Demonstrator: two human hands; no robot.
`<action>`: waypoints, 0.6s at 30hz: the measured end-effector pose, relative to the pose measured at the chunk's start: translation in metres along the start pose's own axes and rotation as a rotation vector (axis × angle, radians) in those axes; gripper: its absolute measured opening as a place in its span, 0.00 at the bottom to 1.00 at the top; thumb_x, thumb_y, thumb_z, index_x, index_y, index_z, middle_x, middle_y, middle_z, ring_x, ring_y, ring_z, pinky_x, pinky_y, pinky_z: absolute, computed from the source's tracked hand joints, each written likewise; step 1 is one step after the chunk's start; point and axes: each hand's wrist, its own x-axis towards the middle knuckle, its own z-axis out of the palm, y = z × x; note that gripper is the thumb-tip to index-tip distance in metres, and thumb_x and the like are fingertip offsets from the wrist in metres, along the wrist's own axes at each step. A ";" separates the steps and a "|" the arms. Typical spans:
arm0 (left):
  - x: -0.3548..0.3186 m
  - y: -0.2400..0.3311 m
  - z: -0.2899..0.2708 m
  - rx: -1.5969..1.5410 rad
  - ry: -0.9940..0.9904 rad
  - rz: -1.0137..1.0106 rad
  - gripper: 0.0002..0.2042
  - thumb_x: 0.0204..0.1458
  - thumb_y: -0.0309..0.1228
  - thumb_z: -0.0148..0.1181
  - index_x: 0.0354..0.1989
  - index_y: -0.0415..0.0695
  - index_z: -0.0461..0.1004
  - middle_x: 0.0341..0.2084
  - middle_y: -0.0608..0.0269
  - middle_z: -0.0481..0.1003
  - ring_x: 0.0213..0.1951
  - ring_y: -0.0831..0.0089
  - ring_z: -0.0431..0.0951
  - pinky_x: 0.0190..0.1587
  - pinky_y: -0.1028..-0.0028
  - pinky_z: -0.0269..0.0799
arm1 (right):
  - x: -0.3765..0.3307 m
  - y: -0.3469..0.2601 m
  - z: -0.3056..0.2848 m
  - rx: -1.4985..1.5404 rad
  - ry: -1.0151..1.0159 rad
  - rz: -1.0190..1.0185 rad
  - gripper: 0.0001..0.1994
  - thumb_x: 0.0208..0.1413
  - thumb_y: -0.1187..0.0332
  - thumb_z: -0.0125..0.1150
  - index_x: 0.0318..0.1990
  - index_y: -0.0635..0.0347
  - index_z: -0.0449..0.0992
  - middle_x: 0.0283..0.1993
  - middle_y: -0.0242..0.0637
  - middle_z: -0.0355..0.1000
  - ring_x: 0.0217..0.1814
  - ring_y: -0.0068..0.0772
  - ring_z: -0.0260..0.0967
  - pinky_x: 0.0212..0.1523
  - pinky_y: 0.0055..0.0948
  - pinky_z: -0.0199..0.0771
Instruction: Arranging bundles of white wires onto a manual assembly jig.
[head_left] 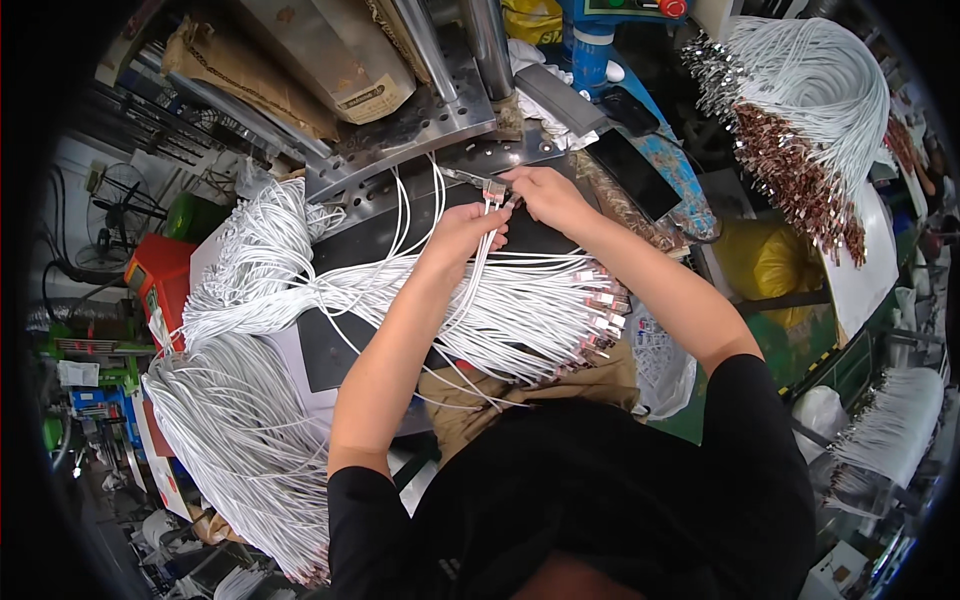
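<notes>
My left hand (466, 232) is closed around a few white cables, whose connector ends (493, 190) stick up beyond the fingertips. Close against them, my right hand (548, 196) has its thumb and fingers pinched at a small connector, partly hidden by the fingers. Below both hands a large bundle of white cables (470, 320) lies across a black work surface (325, 355), its metal-tipped, reddish ends (605, 310) fanned out to the right. Just past my fingers is the metal base of a press (400, 135), with several loose white cables (402, 215) running down from its edge.
Bundled white cables (250, 260) are heaped at the left, and another bundle (230, 430) hangs lower down. A dark phone-like slab (633, 172) lies right of the press. A coiled cable bundle (810, 90) sits far right. A red box (160, 275) stands left; a plastic bag (662, 365) lies near my right arm.
</notes>
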 end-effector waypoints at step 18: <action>0.003 0.001 -0.013 0.043 0.012 -0.009 0.11 0.56 0.39 0.65 0.38 0.43 0.79 0.26 0.69 0.77 0.25 0.79 0.75 0.31 0.80 0.71 | 0.006 0.010 -0.008 -0.098 -0.146 -0.181 0.17 0.54 0.65 0.65 0.47 0.68 0.77 0.32 0.32 0.76 0.32 0.18 0.71 0.35 0.19 0.69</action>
